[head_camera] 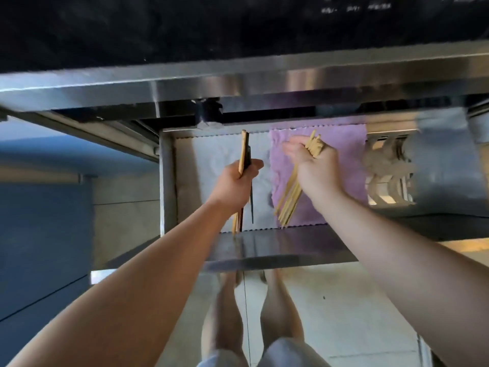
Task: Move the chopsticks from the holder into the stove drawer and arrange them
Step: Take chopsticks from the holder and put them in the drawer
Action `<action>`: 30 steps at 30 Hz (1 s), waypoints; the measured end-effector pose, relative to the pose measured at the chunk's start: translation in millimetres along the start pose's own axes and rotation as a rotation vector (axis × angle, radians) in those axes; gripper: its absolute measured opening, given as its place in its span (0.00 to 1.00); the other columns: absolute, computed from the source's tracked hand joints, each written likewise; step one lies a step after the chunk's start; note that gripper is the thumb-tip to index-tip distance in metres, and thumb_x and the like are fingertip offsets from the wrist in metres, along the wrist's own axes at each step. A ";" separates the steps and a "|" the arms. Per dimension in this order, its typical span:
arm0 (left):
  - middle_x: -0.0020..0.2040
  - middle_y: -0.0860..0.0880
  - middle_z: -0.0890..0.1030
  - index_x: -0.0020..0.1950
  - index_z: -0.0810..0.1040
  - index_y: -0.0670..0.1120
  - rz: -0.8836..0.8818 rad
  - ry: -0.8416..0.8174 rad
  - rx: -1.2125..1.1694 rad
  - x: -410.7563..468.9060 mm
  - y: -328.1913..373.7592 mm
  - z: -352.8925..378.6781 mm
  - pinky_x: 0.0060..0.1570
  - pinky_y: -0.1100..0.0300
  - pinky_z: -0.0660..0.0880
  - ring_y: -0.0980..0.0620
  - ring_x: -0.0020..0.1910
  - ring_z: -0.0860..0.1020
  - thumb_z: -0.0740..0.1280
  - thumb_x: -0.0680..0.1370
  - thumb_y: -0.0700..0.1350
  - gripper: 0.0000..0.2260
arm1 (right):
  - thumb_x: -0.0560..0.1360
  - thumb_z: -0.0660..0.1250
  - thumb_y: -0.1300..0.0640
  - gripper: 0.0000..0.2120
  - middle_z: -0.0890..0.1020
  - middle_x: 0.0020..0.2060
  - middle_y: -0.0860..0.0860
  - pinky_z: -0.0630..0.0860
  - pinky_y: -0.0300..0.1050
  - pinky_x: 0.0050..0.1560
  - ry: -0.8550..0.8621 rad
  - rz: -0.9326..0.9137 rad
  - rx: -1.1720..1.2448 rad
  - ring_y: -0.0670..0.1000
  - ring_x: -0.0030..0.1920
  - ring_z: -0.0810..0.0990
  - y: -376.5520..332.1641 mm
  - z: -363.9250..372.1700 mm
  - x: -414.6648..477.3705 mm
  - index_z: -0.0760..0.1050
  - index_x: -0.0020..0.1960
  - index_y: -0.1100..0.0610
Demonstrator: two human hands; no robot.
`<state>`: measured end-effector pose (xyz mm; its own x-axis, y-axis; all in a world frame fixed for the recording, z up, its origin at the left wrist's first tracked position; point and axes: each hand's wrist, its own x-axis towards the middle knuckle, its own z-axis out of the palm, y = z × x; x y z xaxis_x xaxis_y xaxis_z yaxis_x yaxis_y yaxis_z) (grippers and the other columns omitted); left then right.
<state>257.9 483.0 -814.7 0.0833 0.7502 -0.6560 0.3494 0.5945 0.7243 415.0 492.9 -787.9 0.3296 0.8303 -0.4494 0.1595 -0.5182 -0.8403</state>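
The steel stove drawer (277, 246) is pulled out below the dark cooktop. My left hand (236, 185) hovers over the drawer's left half, closed around a few chopsticks (244, 151), light wooden and dark ones, held nearly upright. My right hand (316, 168) is over the purple cloth (349, 144) in the middle of the drawer and grips a bundle of several light wooden chopsticks (289, 198) that slants down to the left. The holder is not in view.
A grey liner (211, 154) covers the drawer's left floor. Blurred metal utensils (387, 168) lie in the right compartment. The stove's steel front edge (238, 86) overhangs the drawer's back. Blue cabinets (45, 221) stand at left; the person's legs and tiled floor show below.
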 end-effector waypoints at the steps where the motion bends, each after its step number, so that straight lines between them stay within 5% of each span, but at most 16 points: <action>1: 0.58 0.52 0.81 0.61 0.80 0.49 -0.045 0.009 -0.023 9.5 -5.5 2.7 0.49 0.59 0.74 0.55 0.50 0.78 0.58 0.83 0.46 0.13 | 0.78 0.64 0.61 0.08 0.84 0.42 0.45 0.77 0.38 0.54 -0.022 0.030 -0.012 0.40 0.46 0.82 7.6 5.4 9.3 0.81 0.49 0.55; 4: 0.59 0.52 0.81 0.59 0.80 0.46 -0.156 0.042 -0.124 35.3 -16.8 8.3 0.56 0.56 0.75 0.54 0.56 0.80 0.59 0.83 0.45 0.12 | 0.80 0.59 0.63 0.09 0.84 0.40 0.49 0.80 0.46 0.52 -0.091 0.137 0.007 0.48 0.45 0.85 26.3 24.5 35.0 0.78 0.48 0.57; 7: 0.58 0.49 0.82 0.59 0.79 0.44 -0.232 0.078 -0.200 55.1 -22.7 13.2 0.51 0.59 0.76 0.52 0.54 0.81 0.59 0.83 0.44 0.11 | 0.80 0.59 0.62 0.11 0.84 0.37 0.49 0.81 0.48 0.48 -0.129 0.202 0.009 0.50 0.41 0.86 34.4 43.2 54.5 0.75 0.43 0.54; 12: 0.54 0.46 0.83 0.58 0.78 0.45 -0.352 0.126 -0.195 78.0 -37.9 18.0 0.50 0.53 0.78 0.48 0.48 0.83 0.60 0.83 0.42 0.09 | 0.72 0.69 0.63 0.06 0.83 0.34 0.51 0.82 0.47 0.43 -0.157 0.283 -0.156 0.52 0.36 0.84 60.1 67.7 78.8 0.76 0.39 0.54; 14: 0.50 0.47 0.83 0.56 0.78 0.47 -0.365 0.161 -0.090 81.5 -43.2 18.5 0.42 0.58 0.77 0.47 0.47 0.83 0.63 0.81 0.41 0.07 | 0.71 0.70 0.60 0.03 0.80 0.37 0.52 0.73 0.39 0.31 -0.171 0.304 -0.295 0.52 0.36 0.78 67.4 70.2 77.7 0.76 0.44 0.56; 17: 0.51 0.47 0.82 0.64 0.77 0.48 -0.360 0.202 0.005 77.9 -43.0 19.7 0.40 0.60 0.75 0.48 0.42 0.79 0.65 0.79 0.42 0.13 | 0.72 0.68 0.57 0.04 0.75 0.35 0.52 0.64 0.38 0.28 -0.166 0.321 -0.321 0.52 0.34 0.72 69.4 69.3 71.5 0.76 0.46 0.55; 19: 0.56 0.49 0.81 0.71 0.72 0.47 -0.372 0.208 -0.029 73.4 -40.7 19.6 0.34 0.63 0.74 0.52 0.39 0.77 0.63 0.80 0.42 0.18 | 0.73 0.67 0.55 0.07 0.79 0.38 0.52 0.71 0.40 0.34 -0.184 0.349 -0.236 0.53 0.37 0.76 65.4 66.5 65.0 0.77 0.50 0.55; 22: 0.55 0.52 0.78 0.75 0.66 0.47 -0.392 0.230 -0.031 60.1 -34.4 17.8 0.31 0.67 0.69 0.59 0.35 0.74 0.60 0.81 0.44 0.21 | 0.77 0.63 0.54 0.12 0.80 0.56 0.60 0.76 0.54 0.59 -0.240 0.410 -0.166 0.56 0.54 0.79 55.9 56.5 54.0 0.78 0.55 0.58; 26: 0.49 0.55 0.78 0.76 0.65 0.49 -0.437 0.236 0.031 31.0 -24.8 12.8 0.31 0.65 0.71 0.60 0.31 0.70 0.60 0.82 0.46 0.22 | 0.79 0.61 0.52 0.18 0.75 0.67 0.55 0.71 0.55 0.66 -0.320 0.386 -0.221 0.56 0.66 0.74 41.1 38.7 37.7 0.73 0.67 0.56; 30: 0.60 0.49 0.78 0.77 0.63 0.50 -0.466 0.221 0.082 -4.6 -10.6 9.2 0.30 0.64 0.71 0.59 0.31 0.72 0.60 0.82 0.47 0.22 | 0.80 0.60 0.52 0.21 0.71 0.71 0.49 0.68 0.50 0.69 -0.376 0.383 -0.284 0.52 0.70 0.70 20.5 18.2 12.7 0.68 0.72 0.53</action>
<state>262.4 470.6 -821.3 -0.2946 0.4598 -0.8378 0.3749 0.8620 0.3412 405.4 496.6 -816.3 0.0698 0.5624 -0.8239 0.3539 -0.7862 -0.5066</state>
